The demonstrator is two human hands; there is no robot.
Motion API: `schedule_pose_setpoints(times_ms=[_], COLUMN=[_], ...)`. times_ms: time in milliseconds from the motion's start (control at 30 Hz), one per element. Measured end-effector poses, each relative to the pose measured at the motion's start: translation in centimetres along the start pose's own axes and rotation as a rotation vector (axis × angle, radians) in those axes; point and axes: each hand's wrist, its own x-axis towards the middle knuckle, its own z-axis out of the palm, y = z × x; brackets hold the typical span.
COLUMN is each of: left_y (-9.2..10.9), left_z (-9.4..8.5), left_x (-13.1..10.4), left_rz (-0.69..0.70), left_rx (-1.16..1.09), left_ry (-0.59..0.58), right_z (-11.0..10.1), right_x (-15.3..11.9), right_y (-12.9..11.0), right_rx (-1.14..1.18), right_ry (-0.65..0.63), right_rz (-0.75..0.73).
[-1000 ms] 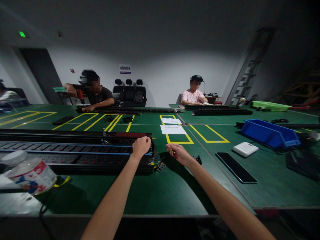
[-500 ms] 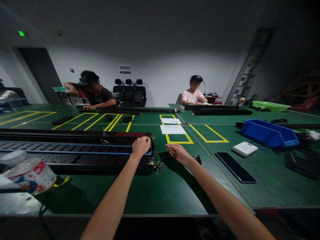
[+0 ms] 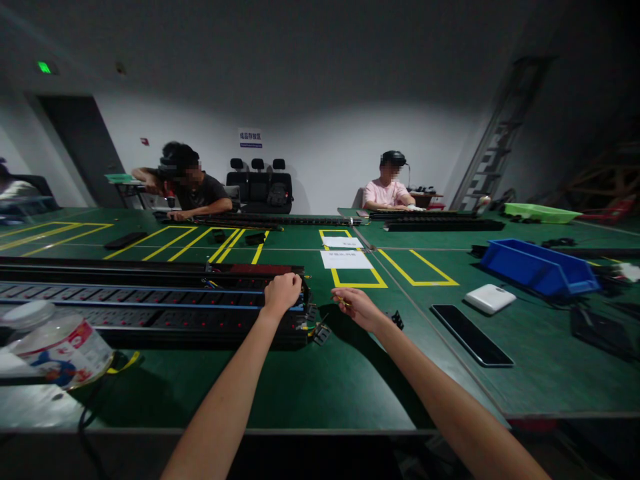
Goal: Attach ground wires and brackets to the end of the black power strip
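Long black rail units (image 3: 165,319) with dark segments and red dots lie across the left of the green table. My left hand (image 3: 283,292) is closed at their right end, its fingers curled down; what they grip is hidden. Just right of that end, my right hand (image 3: 356,305) pinches a small, thin yellowish piece, perhaps a wire, above the table. Between and below my hands, a small black connector block (image 3: 321,333) hangs on coloured wires from the rail end. Another small black part (image 3: 397,320) lies beside my right wrist.
On the right are a phone (image 3: 471,335), a white box (image 3: 490,298) and a blue bin (image 3: 540,267). A plastic jar (image 3: 65,350) stands at the left front. Paper sheets (image 3: 346,259) lie ahead. Two people work across the table; another is partly visible far left.
My hands have stayed in place. Across the table, the person at the left has shifted an arm and the red tool slightly.
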Motion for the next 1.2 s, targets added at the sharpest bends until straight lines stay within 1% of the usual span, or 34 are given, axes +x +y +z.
schedule_pose_setpoints(times_ms=[733, 1033, 1200], left_y=[0.08, 0.29, 0.37], left_z=[-0.34, -0.30, -0.42], left_x=[-0.29, -0.41, -0.45], left_rz=[0.001, -0.005, -0.012], left_rx=[-0.002, 0.010, 0.013], left_ry=[-0.009, 0.000, -0.009], right_z=[0.09, -0.02, -0.19], right_x=[-0.04, 0.17, 0.33], right_y=[0.00, 0.23, 0.33], right_rx=[0.009, -0.016, -0.050], right_ry=[0.003, 0.024, 0.021], right_rz=[0.005, 0.014, -0.005])
